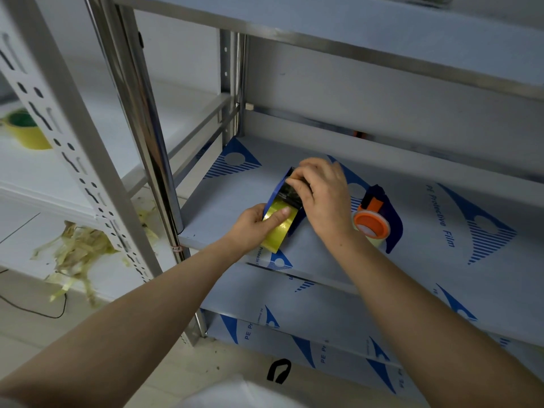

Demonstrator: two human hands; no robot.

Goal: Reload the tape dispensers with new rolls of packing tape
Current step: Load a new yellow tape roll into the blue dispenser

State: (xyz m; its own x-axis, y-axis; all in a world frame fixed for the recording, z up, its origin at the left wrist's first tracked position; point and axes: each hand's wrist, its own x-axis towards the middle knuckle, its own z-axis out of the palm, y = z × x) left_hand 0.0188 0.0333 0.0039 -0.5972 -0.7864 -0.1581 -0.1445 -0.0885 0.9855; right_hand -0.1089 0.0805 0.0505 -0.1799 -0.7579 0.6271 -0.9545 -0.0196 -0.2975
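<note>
Blue tape dispenser point(290, 198) sits mid-frame on the steel shelf point(223, 207), with the left hand point(250, 228) gripping its yellowish tape roll point(278, 228), thumb flat across the tape, while the right hand point(322, 195) is pinched around the dispenser's top end. Just right of that, a second dispenser point(381, 216) with an orange hub lies on the shelf, untouched. Far left of the frame there's a spare yellow roll point(26, 131) on another rack, and tape scraps point(76, 254) piled lower left.

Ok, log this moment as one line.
left hand: holds yellow tape roll | right hand: on blue dispenser | second dispenser: on shelf
</note>
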